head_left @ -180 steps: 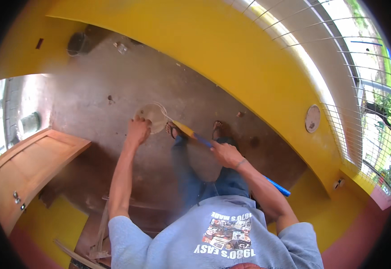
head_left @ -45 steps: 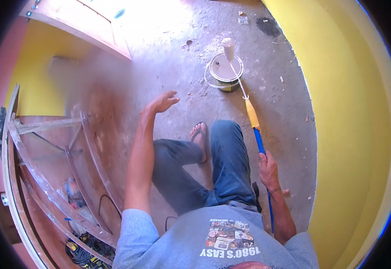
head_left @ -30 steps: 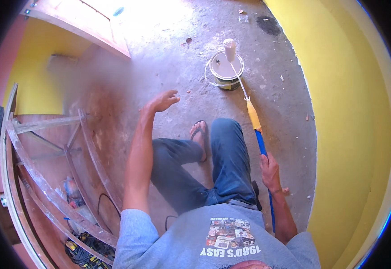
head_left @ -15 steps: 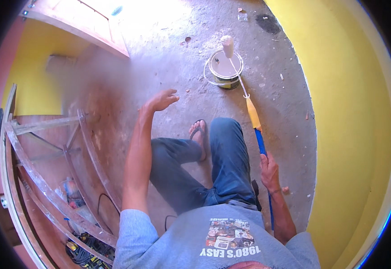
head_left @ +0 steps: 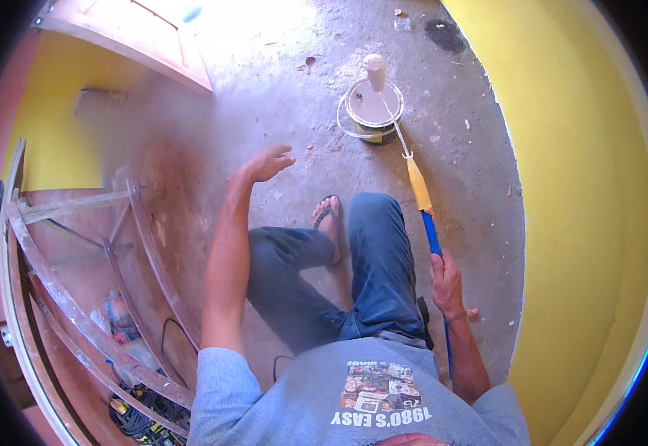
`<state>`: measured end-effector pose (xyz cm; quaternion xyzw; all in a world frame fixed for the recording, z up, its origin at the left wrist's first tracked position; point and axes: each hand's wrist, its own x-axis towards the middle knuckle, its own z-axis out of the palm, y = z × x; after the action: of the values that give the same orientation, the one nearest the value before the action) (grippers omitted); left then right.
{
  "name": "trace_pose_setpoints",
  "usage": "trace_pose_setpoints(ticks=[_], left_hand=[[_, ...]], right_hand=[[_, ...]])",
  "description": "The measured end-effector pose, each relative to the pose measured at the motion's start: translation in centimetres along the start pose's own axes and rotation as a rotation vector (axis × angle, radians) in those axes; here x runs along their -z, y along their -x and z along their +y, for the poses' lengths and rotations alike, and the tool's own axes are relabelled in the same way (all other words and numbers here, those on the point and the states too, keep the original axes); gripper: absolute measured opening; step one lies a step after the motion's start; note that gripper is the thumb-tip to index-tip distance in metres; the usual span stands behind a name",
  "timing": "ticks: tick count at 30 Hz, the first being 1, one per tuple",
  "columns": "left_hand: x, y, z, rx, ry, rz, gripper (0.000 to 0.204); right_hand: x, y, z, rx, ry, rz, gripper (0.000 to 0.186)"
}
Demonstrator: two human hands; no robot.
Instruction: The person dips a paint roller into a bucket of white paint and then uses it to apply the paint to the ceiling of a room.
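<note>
At far left stands a paint-spotted, ladder-like wooden frame (head_left: 75, 206); to its right the bare left hand (head_left: 267, 163) hangs above the grey concrete floor (head_left: 294, 111), fingers loosely parted and holding nothing; farther right and ahead sits a round, dark bucket (head_left: 374, 134) with a white rim, well apart from those fingers; over its opening is the cream, cylindrical paint roller (head_left: 375, 74), though whether it touches the rim I cannot tell; its yellow-and-blue pole (head_left: 431, 233) slants back to the right hand (head_left: 446, 286), whose fingers wrap the blue part, well below the roller; rightmost rises a yellow wall (head_left: 584, 223).
</note>
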<state>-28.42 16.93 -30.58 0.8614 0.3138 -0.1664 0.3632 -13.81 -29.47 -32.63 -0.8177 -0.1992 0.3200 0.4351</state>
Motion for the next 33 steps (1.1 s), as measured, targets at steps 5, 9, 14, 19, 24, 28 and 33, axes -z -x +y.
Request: trace_pose_setpoints(ticks=[5,9,14,19,24,28,33], left_hand=[[0.1,0.0,0.7,0.024,0.002,-0.009,0.061],[0.0,-0.1,0.3,0.008,0.027,-0.006,0.061],[0.2,-0.1,0.1,-0.001,0.015,0.001,0.06],[0.5,0.4,1.3,0.043,0.067,-0.027,0.063],[0.5,0.7,0.2,0.123,0.191,-0.037,0.068],[0.6,0.6,-1.0,0.184,0.188,-0.052,0.068],[0.7,0.6,0.2,0.174,0.211,-0.034,0.066]], right_hand=[[-1.1,-1.2,2.9,0.006,0.084,0.006,0.035],[-0.8,-1.0,0.8,-0.027,0.015,-0.01,0.035],[-0.3,-0.6,-1.2,-0.039,-0.032,0.0,0.034],[-0.9,-1.7,2.1,-0.019,0.095,0.0,0.034],[-0.9,-1.5,1.1,-0.048,0.056,-0.027,0.035],[-0.8,-1.0,0.2,-0.01,-0.024,0.001,0.036],[-0.8,-2.2,2.7,-0.03,0.08,0.004,0.035]])
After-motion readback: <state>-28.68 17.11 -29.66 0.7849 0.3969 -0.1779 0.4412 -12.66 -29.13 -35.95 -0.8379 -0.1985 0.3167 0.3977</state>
